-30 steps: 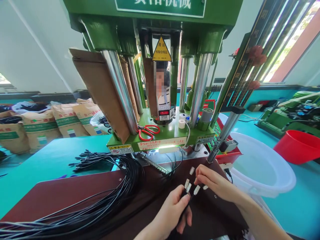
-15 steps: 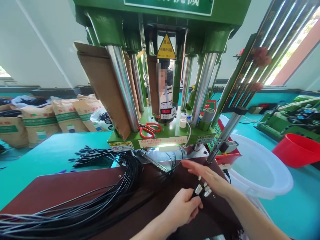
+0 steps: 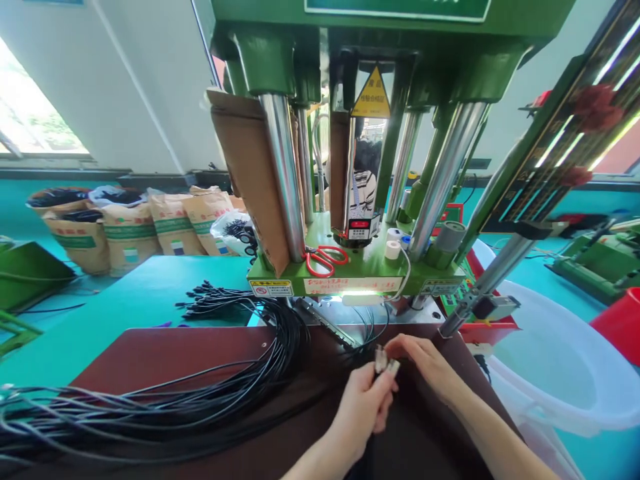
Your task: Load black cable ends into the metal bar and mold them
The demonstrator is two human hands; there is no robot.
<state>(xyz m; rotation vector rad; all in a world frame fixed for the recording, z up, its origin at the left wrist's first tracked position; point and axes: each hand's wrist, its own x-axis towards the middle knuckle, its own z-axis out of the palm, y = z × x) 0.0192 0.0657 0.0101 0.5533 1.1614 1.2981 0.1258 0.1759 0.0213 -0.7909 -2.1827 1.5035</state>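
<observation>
Where the loose ends of a few black cables come together, just right of centre in the lower half of the frame, their boxy, silvery connectors poke up in a tight cluster. My left hand is closed on them from below, thumb pressed over the top and fingers curled under. My right hand comes in from the right with its fingers bent together, the tips right at the connectors; I can't tell whether they pinch one.

Under my hands lies a smooth, dark red-brown board. From the lower left, a thick sheaf of slick black cables sweeps across it and bends back on itself, its tips fanned out on the flat teal table. Behind my hands, a slim metal bar slants toward me.

Above stands the glossy green press with round, polished steel columns. Scissors with red looped handles rest on its ledge, and a creased sheet of cardboard leans at the left column. Crumpled paper sacks line the left; a round, milky plastic tub fills the lower right.
</observation>
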